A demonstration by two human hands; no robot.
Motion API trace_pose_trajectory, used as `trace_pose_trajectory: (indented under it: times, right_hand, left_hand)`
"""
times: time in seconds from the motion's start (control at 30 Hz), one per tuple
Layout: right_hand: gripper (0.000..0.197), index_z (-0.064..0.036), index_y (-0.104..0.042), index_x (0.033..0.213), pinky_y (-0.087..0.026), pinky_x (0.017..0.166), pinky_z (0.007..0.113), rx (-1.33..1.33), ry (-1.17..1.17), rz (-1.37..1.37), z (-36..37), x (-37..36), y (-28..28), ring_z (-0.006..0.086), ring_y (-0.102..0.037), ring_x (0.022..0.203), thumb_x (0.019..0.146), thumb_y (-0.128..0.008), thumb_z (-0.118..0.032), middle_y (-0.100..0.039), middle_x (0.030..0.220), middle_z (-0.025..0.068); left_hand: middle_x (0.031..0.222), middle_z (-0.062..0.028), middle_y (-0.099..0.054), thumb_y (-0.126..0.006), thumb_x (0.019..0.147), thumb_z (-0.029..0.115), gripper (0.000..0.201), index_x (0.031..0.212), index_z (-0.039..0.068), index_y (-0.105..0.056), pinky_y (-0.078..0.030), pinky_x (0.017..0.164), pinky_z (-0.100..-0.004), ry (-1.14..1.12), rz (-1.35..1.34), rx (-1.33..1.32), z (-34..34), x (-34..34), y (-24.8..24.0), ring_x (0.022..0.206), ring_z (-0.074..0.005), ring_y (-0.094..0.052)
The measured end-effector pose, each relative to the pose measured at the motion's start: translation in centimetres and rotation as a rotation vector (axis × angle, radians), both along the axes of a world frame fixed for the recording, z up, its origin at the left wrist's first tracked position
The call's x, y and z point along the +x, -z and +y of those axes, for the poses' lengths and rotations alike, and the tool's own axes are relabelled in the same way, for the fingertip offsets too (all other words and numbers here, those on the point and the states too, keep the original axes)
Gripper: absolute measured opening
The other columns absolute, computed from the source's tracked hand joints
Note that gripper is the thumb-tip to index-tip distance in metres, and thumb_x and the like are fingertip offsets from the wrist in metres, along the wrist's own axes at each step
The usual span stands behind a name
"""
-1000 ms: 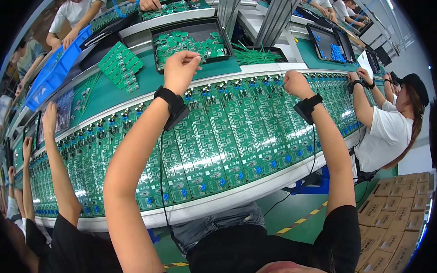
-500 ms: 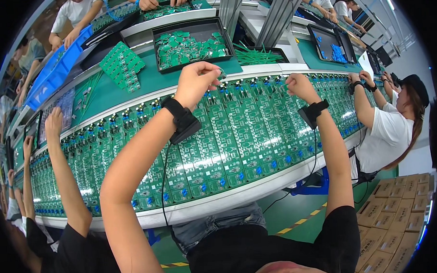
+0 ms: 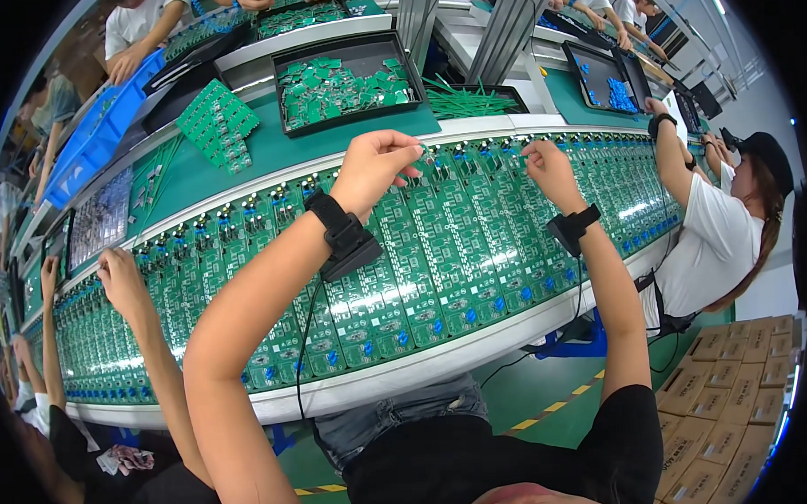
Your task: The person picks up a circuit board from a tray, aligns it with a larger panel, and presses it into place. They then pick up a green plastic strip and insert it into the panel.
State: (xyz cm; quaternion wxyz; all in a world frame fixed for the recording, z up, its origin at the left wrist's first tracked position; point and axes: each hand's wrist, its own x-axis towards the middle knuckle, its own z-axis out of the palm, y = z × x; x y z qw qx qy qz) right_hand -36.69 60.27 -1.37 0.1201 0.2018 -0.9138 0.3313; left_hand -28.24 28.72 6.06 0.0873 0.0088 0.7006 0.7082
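A long row of green circuit boards (image 3: 396,279) lies side by side across the bench before me, with small parts at the far ends and blue parts at the near ends. Over the far ends, my left hand (image 3: 376,171) pinches a small green circuit board (image 3: 425,153) between thumb and forefinger. My right hand (image 3: 550,170) hovers over the same far edge, further right, its fingers drawn together; whatever they may hold is too small to make out. Both wrists wear black straps with a boxy device and a cable.
Behind the row stand a black tray (image 3: 354,121) of small green boards, a perforated board panel (image 3: 219,125) and a pile of green strips (image 3: 469,100). A co-worker's hand (image 3: 125,281) works at left; another person (image 3: 721,245) stands at right. Cartons (image 3: 715,401) are stacked lower right.
My left hand has come down and right with the small board, nearer the row's far ends. My right hand has shifted slightly left and down. The left co-worker's hand has moved nearer the row.
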Motion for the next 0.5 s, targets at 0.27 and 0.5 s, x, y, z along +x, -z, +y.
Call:
trace_pose_trajectory:
  times: [0.27, 0.5]
  right_hand:
    - [0.014, -0.0013, -0.059, 0.085, -0.047, 0.059, 0.029, 0.141, 0.007, 0.022, -0.7, -0.9, -0.6, 0.0184, -0.057, 0.061, 0.071, -0.058, -0.001, -0.058, 0.072, 0.0093]
    - [0.014, -0.0015, -0.060, 0.081, -0.047, 0.057, 0.028, 0.218, 0.046, -0.080, -1.1, -1.9, -1.3, 0.0173, -0.058, 0.059, 0.067, -0.058, -0.001, -0.059, 0.067, 0.0078]
  left_hand:
    - [0.086, -0.0009, -0.061, -0.059, 0.084, 0.016, 0.015, 0.093, 0.004, -0.060, -0.044, 0.062, -0.0220, 0.033, -0.024, 0.033, 0.8, 0.3, 0.3, 0.074, -0.0096, -0.059]
    - [0.083, -0.0047, -0.061, -0.060, 0.082, 0.011, 0.015, 0.092, 0.000, -0.059, -0.046, 0.058, -0.0234, 0.040, -0.015, 0.099, 1.3, 0.6, 0.1, 0.070, -0.0120, -0.060]
